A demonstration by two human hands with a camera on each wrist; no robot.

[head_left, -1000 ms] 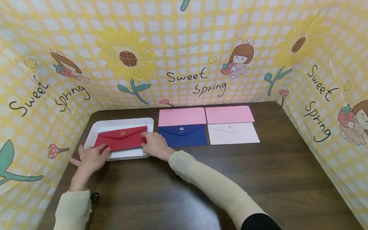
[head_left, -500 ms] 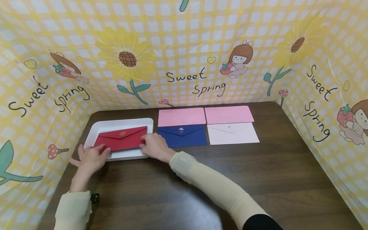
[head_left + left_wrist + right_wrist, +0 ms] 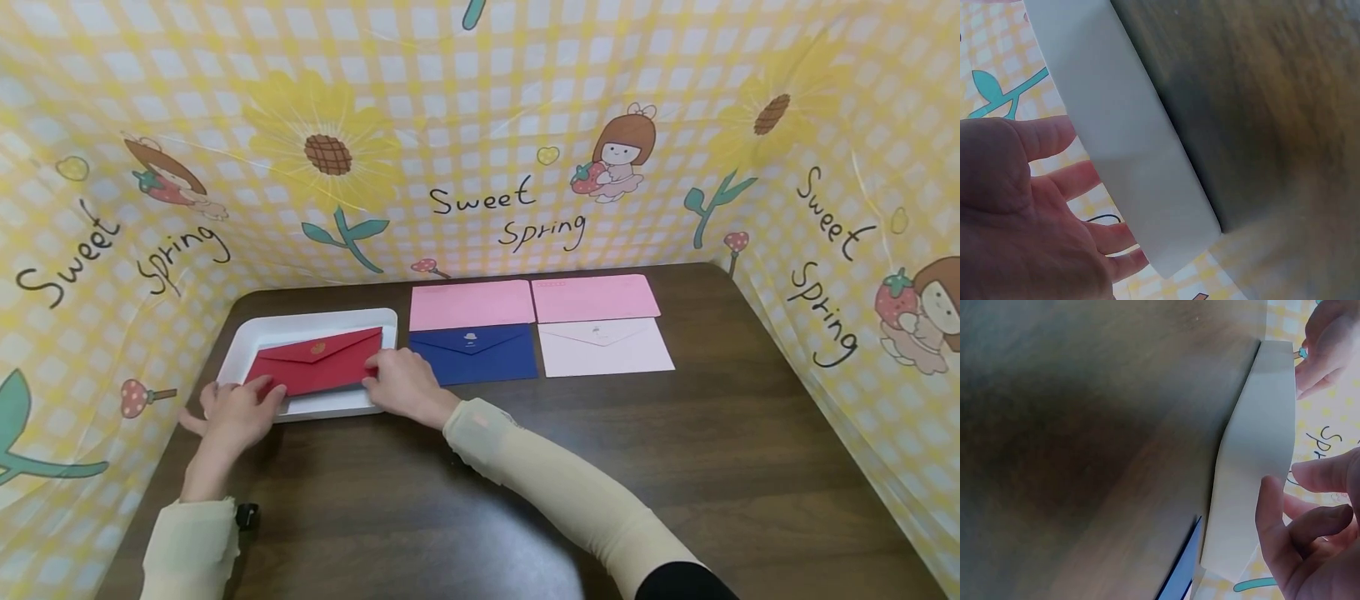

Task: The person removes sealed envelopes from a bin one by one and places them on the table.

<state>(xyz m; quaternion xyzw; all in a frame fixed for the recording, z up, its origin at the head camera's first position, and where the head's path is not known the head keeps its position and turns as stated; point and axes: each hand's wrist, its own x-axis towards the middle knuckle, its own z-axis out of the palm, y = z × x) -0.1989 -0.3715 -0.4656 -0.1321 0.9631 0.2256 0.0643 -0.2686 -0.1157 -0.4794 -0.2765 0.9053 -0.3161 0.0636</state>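
A red envelope [image 3: 315, 367] with a gold seal on its flap lies slanted within the rim of a white tray [image 3: 238, 343] at the table's left. My right hand [image 3: 408, 387] has its thumb and index finger at the envelope's right end, pinching its edge. With spread, relaxed fingers, my left hand [image 3: 238, 414] touches the envelope's near left corner, hiding it. In the left wrist view the left fingers [image 3: 1075, 180] reach behind the tray's outer wall. The right wrist view shows curled right fingers [image 3: 1272, 522] over the rim, but the wall conceals the envelope there.
Right of the tray, a blue envelope [image 3: 474, 360] and a white envelope [image 3: 606, 354] lie side by side. Behind them are two pink envelopes, the left one [image 3: 471, 305] and the right one [image 3: 595, 297]. A checked yellow cloth [image 3: 480, 117] surrounds the brown table [image 3: 570, 467].
The view has shifted slightly. Both hands stay at the red envelope, which keeps nearly the same slanted position in the tray.
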